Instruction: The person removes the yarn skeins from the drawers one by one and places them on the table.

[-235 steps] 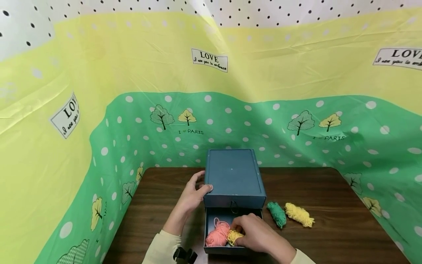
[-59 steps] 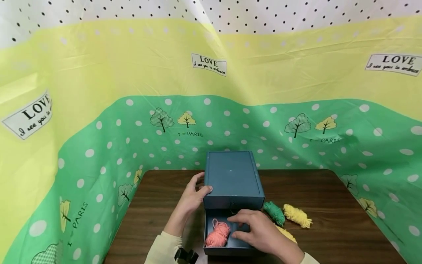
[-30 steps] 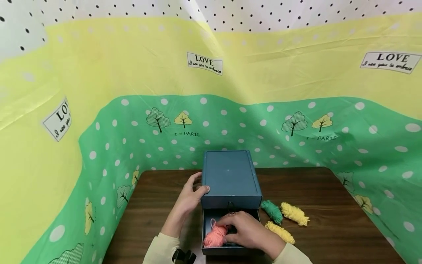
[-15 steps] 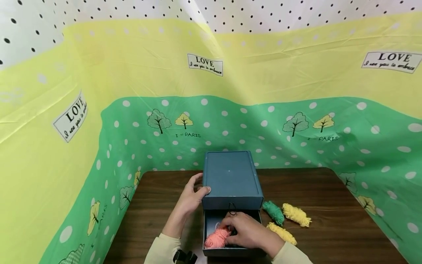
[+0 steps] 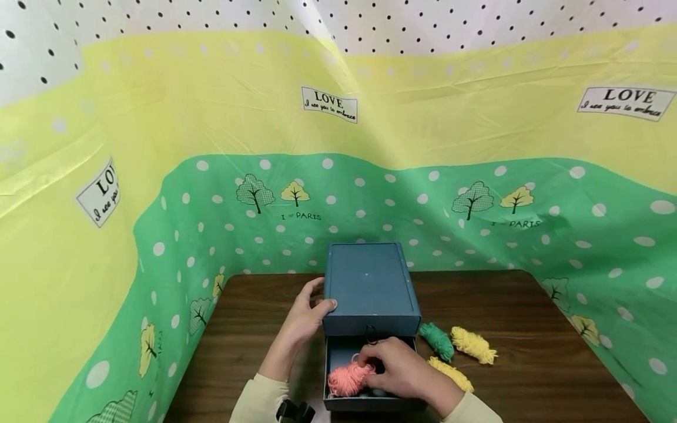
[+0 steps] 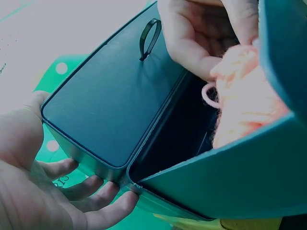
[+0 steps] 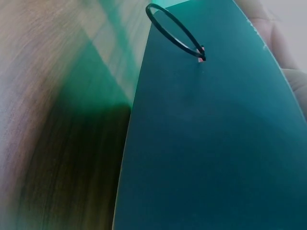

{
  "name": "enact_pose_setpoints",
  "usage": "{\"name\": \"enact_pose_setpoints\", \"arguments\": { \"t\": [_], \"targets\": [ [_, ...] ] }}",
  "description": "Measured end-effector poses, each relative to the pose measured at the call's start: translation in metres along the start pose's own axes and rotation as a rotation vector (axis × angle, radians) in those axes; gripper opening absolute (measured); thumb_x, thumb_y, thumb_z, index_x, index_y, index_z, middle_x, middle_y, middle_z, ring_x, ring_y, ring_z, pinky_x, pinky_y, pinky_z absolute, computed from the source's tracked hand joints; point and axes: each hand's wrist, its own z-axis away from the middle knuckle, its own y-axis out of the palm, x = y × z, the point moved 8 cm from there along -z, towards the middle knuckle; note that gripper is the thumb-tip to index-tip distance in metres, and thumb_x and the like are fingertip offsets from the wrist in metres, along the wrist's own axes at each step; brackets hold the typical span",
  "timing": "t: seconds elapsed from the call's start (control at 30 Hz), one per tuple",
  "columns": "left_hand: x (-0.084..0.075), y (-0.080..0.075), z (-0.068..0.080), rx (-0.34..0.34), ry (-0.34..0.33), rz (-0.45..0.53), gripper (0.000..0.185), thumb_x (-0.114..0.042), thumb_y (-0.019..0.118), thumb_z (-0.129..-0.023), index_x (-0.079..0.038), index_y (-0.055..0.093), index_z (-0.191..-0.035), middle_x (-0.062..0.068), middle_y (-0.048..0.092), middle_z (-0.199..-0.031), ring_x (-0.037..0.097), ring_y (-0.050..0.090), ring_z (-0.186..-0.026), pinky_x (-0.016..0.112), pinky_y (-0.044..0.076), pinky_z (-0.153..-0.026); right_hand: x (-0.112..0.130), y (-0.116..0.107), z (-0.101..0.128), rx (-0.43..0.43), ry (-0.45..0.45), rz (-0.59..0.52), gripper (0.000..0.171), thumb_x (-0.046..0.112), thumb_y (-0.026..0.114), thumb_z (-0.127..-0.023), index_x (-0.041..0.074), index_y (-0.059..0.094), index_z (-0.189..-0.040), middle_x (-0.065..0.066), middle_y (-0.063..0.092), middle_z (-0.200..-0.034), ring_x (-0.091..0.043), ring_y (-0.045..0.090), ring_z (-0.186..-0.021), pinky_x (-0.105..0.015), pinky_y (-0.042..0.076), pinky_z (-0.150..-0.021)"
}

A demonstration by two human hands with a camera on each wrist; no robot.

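A dark blue box [image 5: 370,282] stands on the brown table [image 5: 254,329] with its bottom drawer [image 5: 338,352] pulled out. My left hand [image 5: 319,296] grips the box's left side, thumb on the top edge; its fingers [image 6: 91,191] wrap the side wall. My right hand [image 5: 370,363] reaches into the drawer and pinches a pink yarn skein [image 5: 346,379]. In the left wrist view the pink yarn [image 6: 244,96] lies against the right hand [image 6: 196,33]. The box's ring pull [image 7: 175,33] fills the right wrist view.
Right of the drawer lie a green yarn skein [image 5: 438,341] and two yellow skeins [image 5: 473,345] [image 5: 449,373]. A green and yellow dotted curtain [image 5: 370,194] walls in the table on three sides.
A yellow skein that lay in the drawer beside the pink one now lies on the table to its right. My right hand came back into the drawer and took hold of the pink yarn.
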Motion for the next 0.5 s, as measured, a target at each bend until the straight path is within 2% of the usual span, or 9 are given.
{"name": "enact_pose_setpoints", "arguments": {
  "t": [0.33, 0.5],
  "targets": [
    [0.003, 0.0, 0.0, 0.003, -0.002, -0.008, 0.067, -0.021, 0.066, -0.097, -0.013, 0.037, -0.157, 0.021, 0.047, -0.142, 0.027, 0.057, -0.111, 0.035, 0.05, -0.079, 0.007, -0.015, 0.018, -0.083, -0.033, -0.071, 0.018, 0.013, 0.077, -0.089, 0.029, 0.073, -0.097, 0.016, 0.069, -0.093, 0.001, 0.062, -0.08, -0.026, 0.054, -0.07],
    [0.0, 0.0, 0.0, 0.001, 0.002, -0.006, 0.067, -0.021, 0.066, -0.097, -0.012, 0.038, -0.156, 0.022, 0.048, -0.142, 0.027, 0.057, -0.112, 0.034, 0.051, -0.079, 0.012, -0.026, 0.029, -0.141, -0.061, -0.058, 0.022, 0.009, 0.077, -0.088, 0.029, 0.073, -0.098, 0.016, 0.07, -0.098, 0.003, 0.062, -0.081, -0.028, 0.056, -0.069]
  ]
}}
